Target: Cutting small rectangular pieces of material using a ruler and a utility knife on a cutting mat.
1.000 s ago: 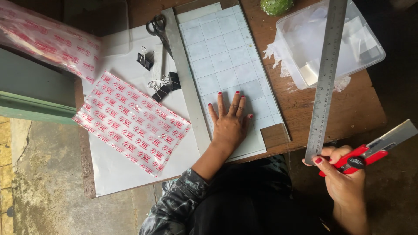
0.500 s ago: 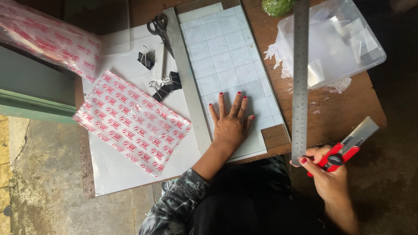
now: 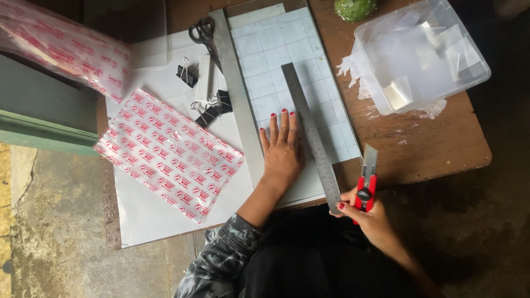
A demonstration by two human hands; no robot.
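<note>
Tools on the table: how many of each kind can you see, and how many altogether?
Metal rulers: 2
Scissors: 1
Binder clips: 3
Red utility knife: 1, in the right hand
Total: 7

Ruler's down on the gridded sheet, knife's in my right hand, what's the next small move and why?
Probably shift the left hand onto the steel ruler to pin it. That hand lies flat on the gridded sheet beside the ruler, while the right hand grips both the ruler's near end and the red knife.
</note>
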